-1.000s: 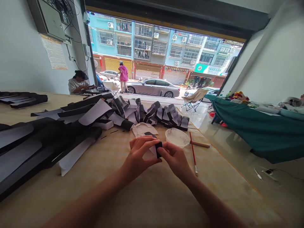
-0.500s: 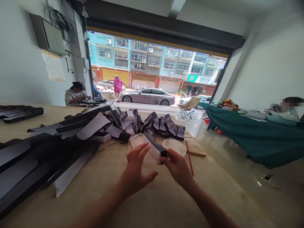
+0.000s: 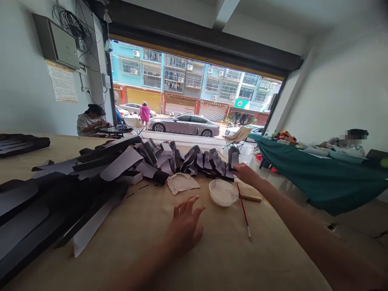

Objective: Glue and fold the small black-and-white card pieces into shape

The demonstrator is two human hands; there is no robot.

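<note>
Since the earlier frame, the black-and-white piece (image 3: 234, 157) has moved from just ahead of the left hand (image 3: 185, 226) out to the far reach of the right hand (image 3: 244, 173), beside the right end of the row of similar pieces (image 3: 208, 159). The right hand seems to pinch its lower end; whether the piece already rests on anything, I cannot tell. The left hand is released, fingers loosely curled around nothing. Nearer the body than the right hand stand the white bowl (image 3: 223, 194), ahead and right of the left hand, and the red brush (image 3: 243, 208). Letting go while the piece is tilted or unsupported could topple it or its neighbours; a low forearm on the way back might knock the brush or bowl
</note>
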